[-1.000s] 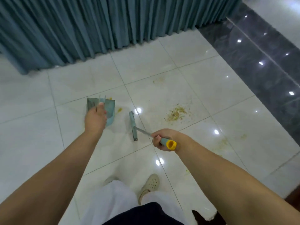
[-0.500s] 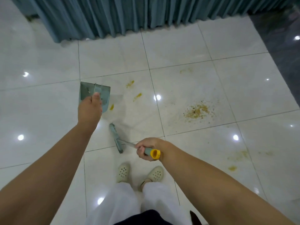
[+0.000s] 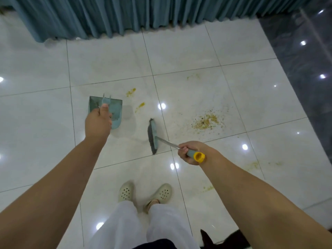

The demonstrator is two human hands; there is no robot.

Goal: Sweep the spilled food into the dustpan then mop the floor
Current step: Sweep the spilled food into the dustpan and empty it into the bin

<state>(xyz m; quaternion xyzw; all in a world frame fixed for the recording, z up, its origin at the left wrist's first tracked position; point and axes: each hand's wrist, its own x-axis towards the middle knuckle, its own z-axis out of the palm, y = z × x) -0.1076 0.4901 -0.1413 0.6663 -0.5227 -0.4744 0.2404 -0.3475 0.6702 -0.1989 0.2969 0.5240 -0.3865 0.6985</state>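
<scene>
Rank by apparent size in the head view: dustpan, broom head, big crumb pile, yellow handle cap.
1. Big crumb pile, widest spread.
2. Dustpan and broom head: too close to rank; the hand hides part of the pan.
3. Yellow handle cap, smallest.

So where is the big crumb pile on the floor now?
In the head view the crumb pile lies right of centre on the white tiles, just right of the broom head and far from the dustpan on the left.
</scene>
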